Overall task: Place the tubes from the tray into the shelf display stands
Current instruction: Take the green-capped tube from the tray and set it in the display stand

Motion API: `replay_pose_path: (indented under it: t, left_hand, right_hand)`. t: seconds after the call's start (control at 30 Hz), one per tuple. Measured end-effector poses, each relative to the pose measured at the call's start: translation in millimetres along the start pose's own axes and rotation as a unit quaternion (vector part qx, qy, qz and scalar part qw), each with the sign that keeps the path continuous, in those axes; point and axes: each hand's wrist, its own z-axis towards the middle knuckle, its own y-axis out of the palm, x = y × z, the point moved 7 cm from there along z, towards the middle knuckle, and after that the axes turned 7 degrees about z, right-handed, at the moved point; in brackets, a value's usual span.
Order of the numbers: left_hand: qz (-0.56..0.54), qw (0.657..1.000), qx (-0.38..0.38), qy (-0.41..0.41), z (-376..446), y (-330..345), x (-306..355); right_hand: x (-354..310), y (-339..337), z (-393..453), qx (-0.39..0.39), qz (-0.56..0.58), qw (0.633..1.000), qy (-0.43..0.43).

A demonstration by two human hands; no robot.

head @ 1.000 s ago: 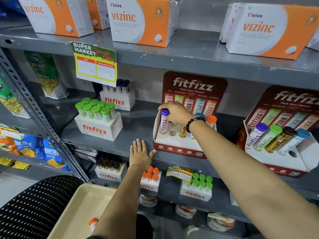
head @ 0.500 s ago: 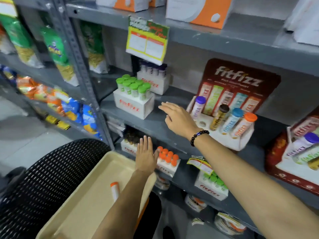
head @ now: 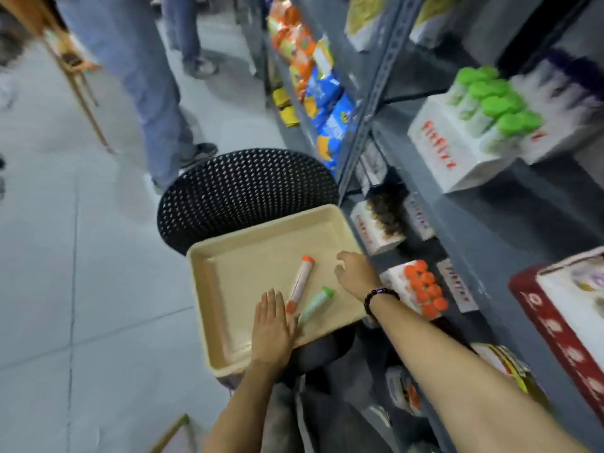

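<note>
hands (head: 273, 325) (head: 356, 271) open over tray (head: 209, 282)

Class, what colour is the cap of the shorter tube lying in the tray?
Green, seen in the head view: the shorter tube lies beside the orange-capped tube.

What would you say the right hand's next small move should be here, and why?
Probably lower the right hand onto the orange-capped tube and close on it. That hand hovers open and empty over the tray, the tube lies loose just beside it, and the left hand rests flat at the tray's near edge.
</note>
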Motion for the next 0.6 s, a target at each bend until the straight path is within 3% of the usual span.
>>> replay_pose_path:
  t: [0.2, 0.4, 0.6]
  left_hand:
    - [-0.014, 0.997, -0.027, -0.078, -9, 66, -19]
    - [-0.014, 0.994, -0.017, -0.103, -8, 75, -21]
    - [-0.032, 0.994, -0.029, -0.105, -9, 77, -22]
  right_hand:
    - [45, 83, 28, -0.035, 0.062, 0.987, 0.146]
    - [58, 102, 41, 0.005, 0.085, 0.975, 0.203]
    - [54, 103, 46, -0.033, 0.157, 0.964, 0.213]
